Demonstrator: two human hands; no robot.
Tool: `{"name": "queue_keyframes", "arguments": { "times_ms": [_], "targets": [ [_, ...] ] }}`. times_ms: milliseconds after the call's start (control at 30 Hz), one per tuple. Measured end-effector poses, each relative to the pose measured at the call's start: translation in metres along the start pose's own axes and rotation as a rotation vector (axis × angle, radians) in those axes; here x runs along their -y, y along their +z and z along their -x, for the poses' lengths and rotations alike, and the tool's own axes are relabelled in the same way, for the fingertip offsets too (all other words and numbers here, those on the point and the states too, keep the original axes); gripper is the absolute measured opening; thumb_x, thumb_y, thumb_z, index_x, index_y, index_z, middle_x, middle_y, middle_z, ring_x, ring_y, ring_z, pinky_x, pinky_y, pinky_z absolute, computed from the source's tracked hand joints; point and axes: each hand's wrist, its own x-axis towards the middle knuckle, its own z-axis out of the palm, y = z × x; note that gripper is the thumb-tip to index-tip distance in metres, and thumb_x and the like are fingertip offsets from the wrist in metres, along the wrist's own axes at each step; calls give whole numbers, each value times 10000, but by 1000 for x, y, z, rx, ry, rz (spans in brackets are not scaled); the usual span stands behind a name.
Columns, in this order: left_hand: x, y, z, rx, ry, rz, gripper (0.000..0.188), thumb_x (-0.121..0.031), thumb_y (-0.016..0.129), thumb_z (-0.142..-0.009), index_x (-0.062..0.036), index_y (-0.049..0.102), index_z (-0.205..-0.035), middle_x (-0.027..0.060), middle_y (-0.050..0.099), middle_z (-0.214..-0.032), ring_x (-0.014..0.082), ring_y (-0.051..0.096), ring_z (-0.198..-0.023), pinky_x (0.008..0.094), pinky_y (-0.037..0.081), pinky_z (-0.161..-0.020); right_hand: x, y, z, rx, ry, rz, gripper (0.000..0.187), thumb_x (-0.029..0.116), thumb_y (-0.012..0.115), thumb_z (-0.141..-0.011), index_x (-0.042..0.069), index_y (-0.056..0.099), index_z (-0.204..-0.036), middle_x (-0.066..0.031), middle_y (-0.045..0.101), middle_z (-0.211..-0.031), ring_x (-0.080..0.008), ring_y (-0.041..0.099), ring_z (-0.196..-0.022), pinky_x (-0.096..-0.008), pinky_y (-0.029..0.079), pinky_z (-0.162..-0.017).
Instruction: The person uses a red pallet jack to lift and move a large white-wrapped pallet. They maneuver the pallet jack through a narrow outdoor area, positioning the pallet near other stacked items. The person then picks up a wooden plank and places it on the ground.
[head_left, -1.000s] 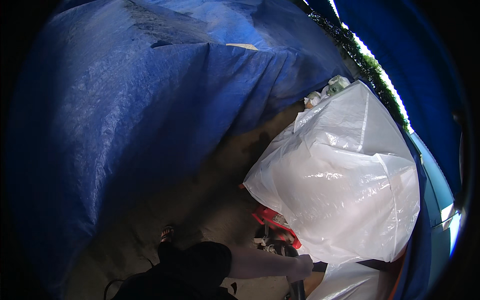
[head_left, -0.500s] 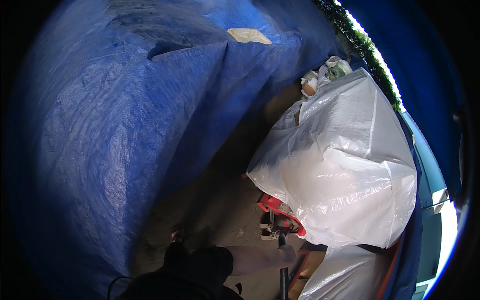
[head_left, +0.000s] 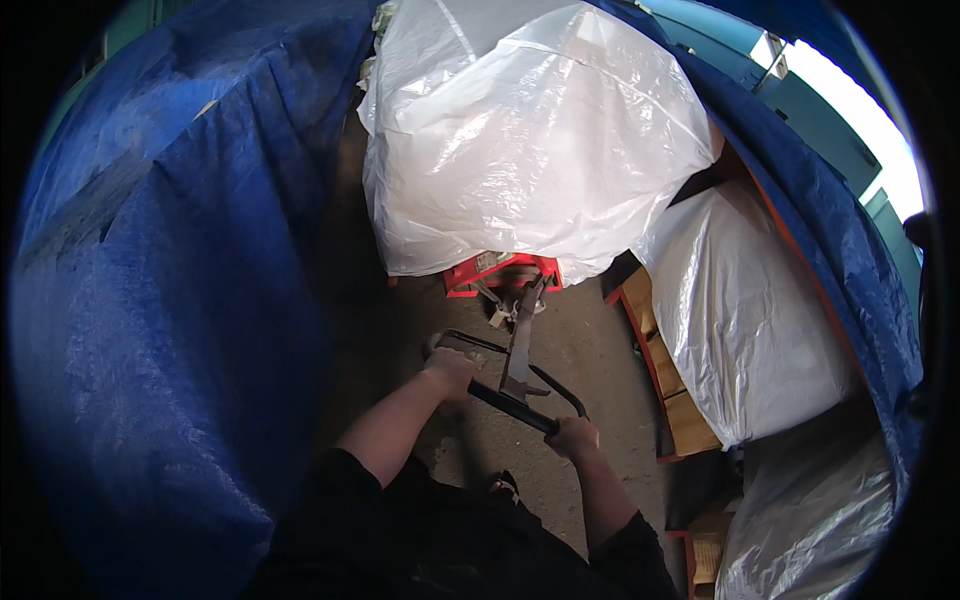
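Note:
Both my hands are wrapped round the black loop handle (head_left: 507, 402) of a red pallet jack (head_left: 505, 272). My left hand (head_left: 452, 372) grips its left end, and my right hand (head_left: 575, 437) holds the right end. From the handle a steel shaft (head_left: 522, 335) runs forward to the red base and its small wheels. Over the jack's far part sits a bulky load under a white plastic sheet (head_left: 540, 140), which hides what lies beneath. My fingers are partly hidden by the bar.
A large blue tarp (head_left: 170, 330) hangs in folds along the left. On the right, cardboard boxes (head_left: 685, 410) stand on red frames, partly under more plastic sheeting (head_left: 740, 320). Another blue tarp (head_left: 800, 240) borders the right side. The ground (head_left: 590, 340) is bare and brownish.
My view has swung right, so the white-covered load now lies ahead. My left hand, unseen before, is now on the handle. My right hand still holds it.

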Motion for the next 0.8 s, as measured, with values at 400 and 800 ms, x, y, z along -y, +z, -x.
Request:
{"name": "queue_keyframes", "arguments": {
  "times_ms": [400,800],
  "targets": [
    [-132,18,10,83,-169,-134,237,-355,656,-755,-166,764,-850,101,737,-848,286,725,-877,407,566,-804,-119,22,-9,32,-499,-388,657,635,529,-923,69,628,-1240,-171,609,-1278,-327,508,-1291,-422,400,-1087],
    [-162,50,61,-75,-168,-30,240,-319,646,-746,-146,777,-848,122,740,-847,301,731,-864,407,573,-787,-99,38,60,58,-434,-34,642,416,672,-862,64,517,-1376,-195,555,-1362,-331,519,-1301,-436,432,-1069]
  ]
}}
